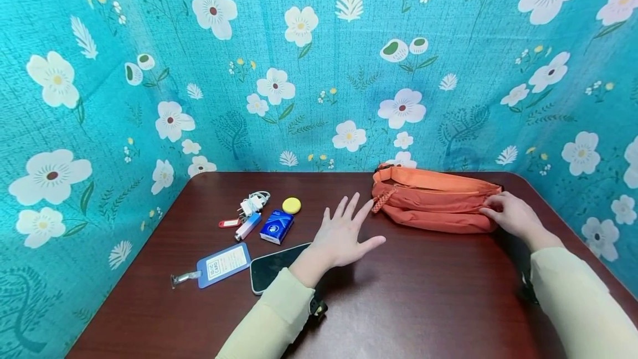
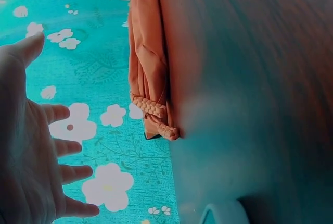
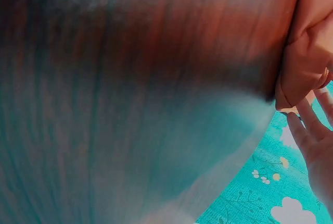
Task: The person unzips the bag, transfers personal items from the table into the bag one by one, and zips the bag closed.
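Note:
An orange waist bag (image 1: 438,204) lies along the back right of the table, its strap folded behind it. A braided zipper pull (image 1: 384,199) hangs at its left end. My right hand (image 1: 515,215) pinches the bag's right end between thumb and fingers. In the right wrist view, fingers (image 3: 312,125) of that hand reach around the end of the bag, and the thumb is hidden. With fingers spread, my left hand (image 1: 341,234) hovers over the table left of the bag and holds nothing. A smartphone (image 1: 271,265) lies beside the left wrist, partly covered by the sleeve.
At left lie a blue card holder (image 1: 224,265) with a clip, a blue tissue pack (image 1: 277,227), a yellow round case (image 1: 291,205), a white charger with cable (image 1: 253,204), a lighter (image 1: 248,227) and a red key tag (image 1: 229,223). A flowered curtain (image 1: 309,82) surrounds the table.

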{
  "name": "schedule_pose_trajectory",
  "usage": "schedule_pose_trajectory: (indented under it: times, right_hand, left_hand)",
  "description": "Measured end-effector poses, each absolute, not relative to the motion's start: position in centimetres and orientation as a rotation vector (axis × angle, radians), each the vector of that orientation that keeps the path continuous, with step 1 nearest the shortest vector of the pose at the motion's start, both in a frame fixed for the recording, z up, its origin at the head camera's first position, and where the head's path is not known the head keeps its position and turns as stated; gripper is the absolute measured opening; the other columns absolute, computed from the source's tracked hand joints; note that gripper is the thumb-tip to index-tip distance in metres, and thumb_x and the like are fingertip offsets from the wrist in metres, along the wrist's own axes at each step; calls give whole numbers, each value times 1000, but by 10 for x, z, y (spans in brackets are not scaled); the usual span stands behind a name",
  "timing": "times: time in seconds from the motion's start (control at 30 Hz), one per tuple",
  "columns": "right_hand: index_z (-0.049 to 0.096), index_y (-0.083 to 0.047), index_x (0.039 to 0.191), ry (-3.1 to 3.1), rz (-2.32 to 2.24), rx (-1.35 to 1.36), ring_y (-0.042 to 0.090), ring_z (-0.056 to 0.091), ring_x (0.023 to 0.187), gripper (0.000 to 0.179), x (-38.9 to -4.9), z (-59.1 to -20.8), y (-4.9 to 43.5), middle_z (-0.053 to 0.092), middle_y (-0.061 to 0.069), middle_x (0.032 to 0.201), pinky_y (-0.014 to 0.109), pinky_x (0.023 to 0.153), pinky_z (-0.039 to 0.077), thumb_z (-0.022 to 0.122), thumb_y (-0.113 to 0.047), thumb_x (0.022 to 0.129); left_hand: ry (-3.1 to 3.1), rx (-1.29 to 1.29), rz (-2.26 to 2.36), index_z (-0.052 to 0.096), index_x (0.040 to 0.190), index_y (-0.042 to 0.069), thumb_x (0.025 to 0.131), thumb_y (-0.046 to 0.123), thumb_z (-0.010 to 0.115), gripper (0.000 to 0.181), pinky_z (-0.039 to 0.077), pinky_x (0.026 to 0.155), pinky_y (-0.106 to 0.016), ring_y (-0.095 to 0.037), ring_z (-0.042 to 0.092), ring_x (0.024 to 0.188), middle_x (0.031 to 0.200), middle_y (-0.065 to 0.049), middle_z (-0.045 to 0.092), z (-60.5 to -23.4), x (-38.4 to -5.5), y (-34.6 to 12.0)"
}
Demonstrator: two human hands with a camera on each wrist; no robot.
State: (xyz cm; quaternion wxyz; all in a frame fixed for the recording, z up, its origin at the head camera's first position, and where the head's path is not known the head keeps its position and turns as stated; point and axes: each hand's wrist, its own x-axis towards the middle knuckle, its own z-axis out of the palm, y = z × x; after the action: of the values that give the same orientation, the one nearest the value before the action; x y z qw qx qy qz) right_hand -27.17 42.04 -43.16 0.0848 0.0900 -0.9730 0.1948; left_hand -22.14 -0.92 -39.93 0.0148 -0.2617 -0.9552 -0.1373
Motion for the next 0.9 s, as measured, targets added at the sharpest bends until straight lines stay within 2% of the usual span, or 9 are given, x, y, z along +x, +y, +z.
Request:
schedule_pose_trajectory:
  times: [0.2,0.47,0.67,0.9]
  right_hand:
    - [68,1,96,-2857,594,271,36,54,82,28,-265,-424,414,61,19,92,58,73,45,75,-24,86]
    - [71,-7,92,-2825,560,332,25,54,77,22,-245,-416,394,63,8,89,40,63,45,79,-25,82]
    - [70,-12,89,-2781,506,424,17,52,68,15,-232,-409,375,64,-2,79,36,58,43,79,-21,82]
    - [68,-16,84,-2668,405,520,12,44,63,17,-217,-406,353,57,-7,73,33,53,39,82,-19,77]
  left_hand:
    - [-2968,-828,-465,15,156,33,87,78,31,84,16,109,-63,-28,11,146,162,-2,11,-401,-226,-13]
    - [-2920,-874,-475,19,155,32,90,73,37,80,23,108,-60,-24,20,144,160,-3,20,-398,-232,-24]
    - [-2913,-899,-550,27,154,29,91,69,43,75,27,108,-56,-24,27,141,158,-3,25,-394,-239,-36]
    - [-2887,-935,-562,35,151,24,93,64,46,72,31,108,-49,-24,34,138,154,-3,33,-390,-243,-49]
